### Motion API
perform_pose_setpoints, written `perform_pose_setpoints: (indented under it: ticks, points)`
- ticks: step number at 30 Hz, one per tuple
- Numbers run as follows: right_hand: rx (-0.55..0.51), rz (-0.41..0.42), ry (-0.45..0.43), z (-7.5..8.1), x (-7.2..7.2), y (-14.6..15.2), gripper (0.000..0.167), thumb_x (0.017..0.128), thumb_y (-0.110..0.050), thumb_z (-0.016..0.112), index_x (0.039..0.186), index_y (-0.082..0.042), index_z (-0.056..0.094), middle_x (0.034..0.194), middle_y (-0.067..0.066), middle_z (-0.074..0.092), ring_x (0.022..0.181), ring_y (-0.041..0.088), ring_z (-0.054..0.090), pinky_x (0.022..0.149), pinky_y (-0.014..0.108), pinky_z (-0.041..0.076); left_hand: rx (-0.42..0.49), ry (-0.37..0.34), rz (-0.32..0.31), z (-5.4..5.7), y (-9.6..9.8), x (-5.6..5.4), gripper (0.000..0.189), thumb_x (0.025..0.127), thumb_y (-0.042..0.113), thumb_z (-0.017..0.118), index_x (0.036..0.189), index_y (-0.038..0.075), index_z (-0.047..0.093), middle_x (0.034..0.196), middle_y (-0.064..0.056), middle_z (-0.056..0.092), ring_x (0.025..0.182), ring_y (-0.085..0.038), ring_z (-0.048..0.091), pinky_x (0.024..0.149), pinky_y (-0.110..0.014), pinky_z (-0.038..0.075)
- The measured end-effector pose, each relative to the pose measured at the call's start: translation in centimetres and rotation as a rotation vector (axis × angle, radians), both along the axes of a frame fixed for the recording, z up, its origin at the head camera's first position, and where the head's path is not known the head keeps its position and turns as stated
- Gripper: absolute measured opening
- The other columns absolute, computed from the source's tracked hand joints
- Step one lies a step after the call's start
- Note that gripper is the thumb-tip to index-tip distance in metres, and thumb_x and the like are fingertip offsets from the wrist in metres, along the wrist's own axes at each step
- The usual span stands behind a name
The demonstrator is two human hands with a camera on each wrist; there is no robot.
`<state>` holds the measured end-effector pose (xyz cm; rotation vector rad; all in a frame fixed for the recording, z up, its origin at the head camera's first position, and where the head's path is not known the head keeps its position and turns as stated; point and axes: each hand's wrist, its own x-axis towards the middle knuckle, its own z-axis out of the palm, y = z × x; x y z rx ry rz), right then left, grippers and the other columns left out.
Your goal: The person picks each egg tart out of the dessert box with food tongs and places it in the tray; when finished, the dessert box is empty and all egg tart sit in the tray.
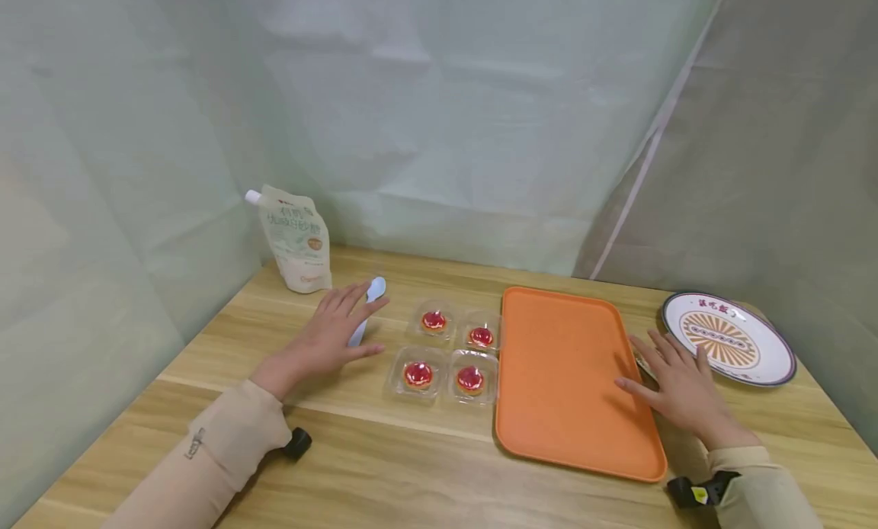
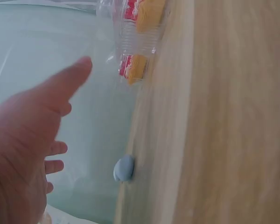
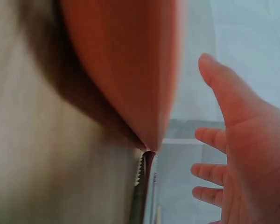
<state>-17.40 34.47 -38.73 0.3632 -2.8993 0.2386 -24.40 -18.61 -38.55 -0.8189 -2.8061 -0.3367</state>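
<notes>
My left hand (image 1: 329,335) hovers with spread fingers over a light blue spoon (image 1: 376,288), covering part of its handle. The spoon's rounded end (image 2: 124,169) also shows in the left wrist view, apart from the fingers. Over the right rim of an orange tray (image 1: 562,376), my right hand (image 1: 679,384) is held out with its fingers apart, holding nothing. Metal tongs (image 3: 147,186) with toothed edges lie beside the tray, mostly hidden under that hand in the head view. Between the hands sit several red-topped tarts (image 1: 418,374) in clear plastic boxes (image 1: 399,392).
A pouch (image 1: 298,243) with a white cap stands at the back left. At the far right, a white patterned plate (image 1: 727,338) rests tilted on the wooden table (image 1: 384,468). Hanging cloth (image 1: 439,117) encloses the back and sides.
</notes>
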Motion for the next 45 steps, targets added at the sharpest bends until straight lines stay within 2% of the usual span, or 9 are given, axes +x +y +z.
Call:
perform_pose_setpoints:
  ticks: [3,6,10,15,23,28,33,36,45]
  points:
    - [-0.005,0.013,-0.01,0.6,0.1,-0.5,0.078,0.085,-0.056,0.062,0.144,-0.01,0.04,0.149,0.03,0.032,0.134,0.05,0.027,0.105,0.076,0.008,0.023,0.012,-0.023,0.1,0.0,-0.1,0.078,0.084,0.053,0.066,0.148,0.02,0.036,0.159,-0.016,0.022,0.143,-0.042,0.023,0.116,-0.063,0.014]
    - [-0.001,0.033,0.0,1.2,0.3,-1.0,0.078,0.083,-0.055,0.065,0.141,-0.008,0.044,0.147,0.029,0.034,0.131,0.051,0.03,0.104,0.075,0.012,0.068,-0.01,-0.055,0.2,0.1,0.0,0.08,0.081,0.053,0.069,0.147,0.021,0.036,0.157,-0.015,0.026,0.142,-0.041,0.025,0.115,-0.063,0.016]
    - [0.02,0.081,0.046,2.1,0.4,-1.8,0.076,0.08,-0.053,0.07,0.136,-0.006,0.05,0.142,0.028,0.04,0.124,0.053,0.039,0.1,0.073,0.024,0.153,-0.082,-0.096,0.5,0.2,0.1,0.082,0.078,0.05,0.074,0.146,0.019,0.039,0.152,-0.016,0.035,0.139,-0.041,0.03,0.113,-0.062,0.02]
    - [0.03,0.153,0.082,3.4,0.7,-2.9,0.07,0.079,-0.047,0.073,0.133,-0.007,0.053,0.136,0.027,0.048,0.117,0.051,0.048,0.095,0.066,0.037,0.221,-0.179,-0.117,0.8,0.3,0.3,0.082,0.073,0.048,0.079,0.142,0.02,0.043,0.146,-0.012,0.044,0.136,-0.037,0.034,0.11,-0.061,0.028]
    - [0.048,0.197,0.008,5.8,1.7,-5.4,0.069,0.083,-0.044,0.071,0.137,-0.007,0.051,0.134,0.024,0.052,0.12,0.046,0.05,0.095,0.06,0.043,0.242,-0.295,-0.183,0.8,0.9,0.4,0.083,0.069,0.045,0.083,0.138,0.016,0.047,0.134,-0.011,0.054,0.119,-0.031,0.051,0.097,-0.051,0.046]
    - [0.076,0.262,0.026,6.7,2.0,-7.3,0.066,0.083,-0.04,0.073,0.136,-0.006,0.052,0.126,0.019,0.058,0.115,0.04,0.056,0.094,0.055,0.046,0.234,-0.362,-0.195,0.5,1.0,0.6,0.081,0.068,0.042,0.084,0.135,0.011,0.05,0.128,-0.013,0.057,0.116,-0.03,0.051,0.096,-0.048,0.046]
    - [0.116,0.304,0.063,7.2,2.2,-9.1,0.065,0.081,-0.041,0.074,0.134,-0.009,0.054,0.118,0.014,0.062,0.105,0.032,0.062,0.085,0.048,0.052,0.233,-0.395,-0.23,0.2,1.2,0.9,0.08,0.069,0.04,0.084,0.132,0.005,0.05,0.125,-0.013,0.058,0.115,-0.029,0.053,0.098,-0.048,0.046]
    - [0.124,0.324,0.071,7.5,2.3,-10.3,0.065,0.08,-0.043,0.074,0.133,-0.01,0.056,0.115,0.011,0.062,0.101,0.027,0.063,0.079,0.043,0.054,0.239,-0.422,-0.228,0.0,1.4,0.9,0.08,0.069,0.041,0.084,0.131,0.003,0.05,0.126,-0.013,0.057,0.117,-0.028,0.052,0.101,-0.048,0.044]
    - [0.123,0.424,0.039,7.8,2.0,-14.1,0.061,0.083,-0.042,0.072,0.131,-0.008,0.056,0.112,0.006,0.062,0.103,0.023,0.06,0.089,0.043,0.051,0.302,-0.48,-0.247,-1.3,1.5,0.9,0.078,0.069,0.039,0.084,0.128,0.001,0.05,0.129,-0.014,0.055,0.121,-0.03,0.052,0.106,-0.049,0.041]
